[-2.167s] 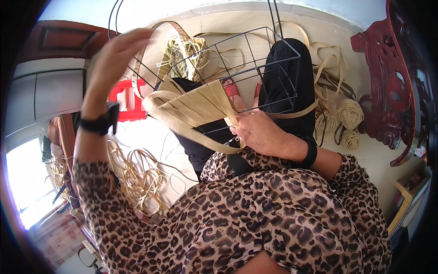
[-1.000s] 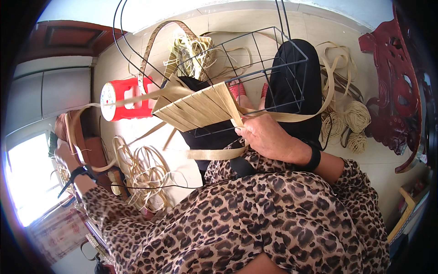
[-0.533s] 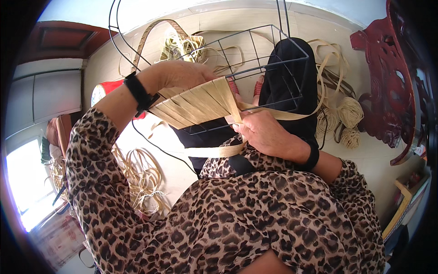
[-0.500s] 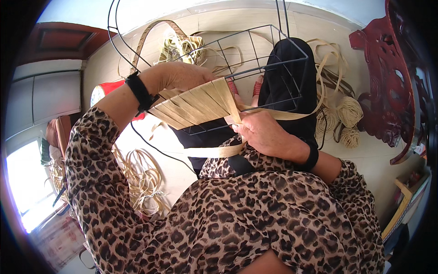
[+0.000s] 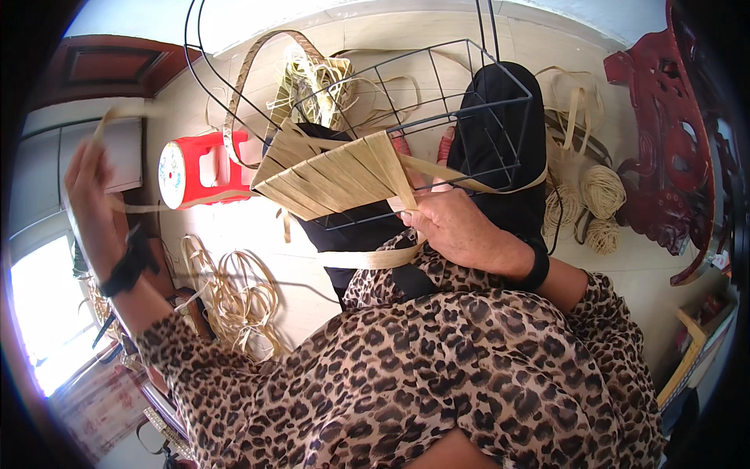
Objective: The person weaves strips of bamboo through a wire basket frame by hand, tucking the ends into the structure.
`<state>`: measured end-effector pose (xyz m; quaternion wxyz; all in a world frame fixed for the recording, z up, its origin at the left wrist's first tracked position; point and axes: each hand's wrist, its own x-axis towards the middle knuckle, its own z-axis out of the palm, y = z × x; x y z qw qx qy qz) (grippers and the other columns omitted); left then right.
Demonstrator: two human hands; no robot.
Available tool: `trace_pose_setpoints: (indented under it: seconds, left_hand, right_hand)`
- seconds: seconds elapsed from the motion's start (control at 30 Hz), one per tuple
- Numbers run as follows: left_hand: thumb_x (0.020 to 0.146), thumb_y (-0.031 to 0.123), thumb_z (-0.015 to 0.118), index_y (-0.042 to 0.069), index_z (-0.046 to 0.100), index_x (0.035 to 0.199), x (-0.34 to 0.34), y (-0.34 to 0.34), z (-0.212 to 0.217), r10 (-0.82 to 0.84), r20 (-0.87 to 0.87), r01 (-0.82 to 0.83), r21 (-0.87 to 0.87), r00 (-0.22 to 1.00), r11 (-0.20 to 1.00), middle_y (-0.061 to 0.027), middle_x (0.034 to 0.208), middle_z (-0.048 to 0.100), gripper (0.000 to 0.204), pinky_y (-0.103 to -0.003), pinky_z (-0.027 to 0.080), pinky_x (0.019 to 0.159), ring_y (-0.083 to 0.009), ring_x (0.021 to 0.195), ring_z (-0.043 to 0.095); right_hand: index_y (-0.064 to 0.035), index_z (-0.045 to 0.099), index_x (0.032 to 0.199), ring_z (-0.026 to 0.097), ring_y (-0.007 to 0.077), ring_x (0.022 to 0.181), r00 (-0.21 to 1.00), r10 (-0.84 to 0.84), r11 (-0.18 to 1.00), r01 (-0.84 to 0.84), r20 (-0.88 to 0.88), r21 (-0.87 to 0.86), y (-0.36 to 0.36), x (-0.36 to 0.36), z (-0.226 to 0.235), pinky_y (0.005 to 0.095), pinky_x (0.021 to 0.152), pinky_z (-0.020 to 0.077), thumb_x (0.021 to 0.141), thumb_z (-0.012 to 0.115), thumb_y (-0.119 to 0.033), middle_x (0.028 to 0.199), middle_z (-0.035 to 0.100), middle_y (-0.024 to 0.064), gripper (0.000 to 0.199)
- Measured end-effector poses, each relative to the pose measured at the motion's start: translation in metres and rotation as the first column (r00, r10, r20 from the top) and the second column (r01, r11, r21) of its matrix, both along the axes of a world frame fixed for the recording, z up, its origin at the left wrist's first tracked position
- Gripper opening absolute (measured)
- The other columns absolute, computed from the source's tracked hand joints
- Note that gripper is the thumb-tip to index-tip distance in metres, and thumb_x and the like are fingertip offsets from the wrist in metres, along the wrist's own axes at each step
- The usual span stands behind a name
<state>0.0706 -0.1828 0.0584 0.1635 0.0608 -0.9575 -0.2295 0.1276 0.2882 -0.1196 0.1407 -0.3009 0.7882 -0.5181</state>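
Gripping the tan strip (image 5: 186,206) in my raised left hand (image 5: 92,195), I pinch the partly wrapped wire frame (image 5: 332,181) by its near corner, before me, with my right hand (image 5: 461,230); slack tension could cause loosening or twisting

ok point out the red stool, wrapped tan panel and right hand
Red stool (image 5: 190,166), head view: red side
Wrapped tan panel (image 5: 332,180), head view: middle strips
Right hand (image 5: 457,228), head view: back of hand
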Motion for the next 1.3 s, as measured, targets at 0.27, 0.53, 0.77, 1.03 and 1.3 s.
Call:
trace_pose_setpoints:
  seconds: [0.27, 0.53, 0.77, 1.03, 1.3]
  left_hand:
    - [0.086, 0.019, 0.043, 0.002, 0.06, 0.09, 0.2, -0.311, 0.027, 0.667, -0.054, -0.596, -0.508, 0.743, 0.622, -0.0089, 0.08, 0.058, 0.024, -0.028, 0.045, 0.066, -0.0158, 0.072, 0.056]
    - [0.085, 0.012, 0.046, -0.001, 0.059, 0.1, 0.013, 0.063, -0.06, -0.139, 0.031, 0.14, -0.042, 0.99, 0.989, -0.0111, 0.099, 0.06, 0.024, -0.027, 0.045, 0.08, -0.0178, 0.092, 0.058]
    - [0.088, 0.026, 0.049, 0.004, 0.047, 0.122, -0.056, 0.261, -0.105, -0.73, 0.622, 0.566, 0.507, 0.283, 0.651, -0.0121, 0.113, 0.055, 0.04, -0.031, 0.041, 0.089, -0.0198, 0.105, 0.051]
    - [0.079, 0.019, 0.058, -0.001, 0.058, 0.098, -0.066, 0.284, -0.113, -0.674, 0.723, 0.529, 0.635, -0.149, 0.563, -0.0078, 0.093, 0.057, 0.028, -0.027, 0.042, 0.073, -0.0156, 0.083, 0.052]
    - [0.079, 0.015, 0.052, 0.003, 0.055, 0.079, -0.013, 0.106, -0.039, -0.17, 0.01, 0.15, 0.424, 0.985, 0.893, 0.0013, 0.067, 0.041, 0.013, -0.02, 0.031, 0.052, -0.0068, 0.059, 0.038]
  right_hand:
    - [0.0057, 0.053, 0.066, 0.055, 0.0339, 0.06, 0.992, -0.006, 0.995, 0.019, 0.123, -0.1, 0.001, 0.002, -0.007, 0.0399, 0.056, 0.0431, 0.081, 0.054, -0.01, 0.062, 0.054, 0.0192, 0.022]
    - [0.0063, 0.054, 0.068, 0.055, 0.0347, 0.063, 0.996, 0.0, 0.999, 0.005, 0.089, -0.052, 0.0, 0.001, -0.008, 0.0393, 0.058, 0.0433, 0.081, 0.054, -0.011, 0.063, 0.054, 0.0199, 0.022]
    - [0.0049, 0.054, 0.068, 0.055, 0.0345, 0.063, 0.992, -0.008, 0.998, 0.016, 0.125, -0.061, -0.002, 0.006, -0.009, 0.0393, 0.059, 0.0435, 0.082, 0.053, -0.013, 0.064, 0.055, 0.02, 0.023]
    - [0.003, 0.054, 0.083, 0.052, 0.036, 0.065, 0.99, 0.024, 1.0, -0.024, 0.139, 0.001, -0.005, 0.009, -0.015, 0.0383, 0.061, 0.0425, 0.083, 0.051, -0.014, 0.07, 0.054, 0.0197, 0.017]
    - [0.004, 0.054, 0.065, 0.055, 0.0356, 0.061, 0.997, -0.037, 0.998, 0.04, 0.067, -0.056, -0.011, 0.01, -0.022, 0.0417, 0.059, 0.043, 0.082, 0.052, -0.016, 0.062, 0.054, 0.0199, 0.026]
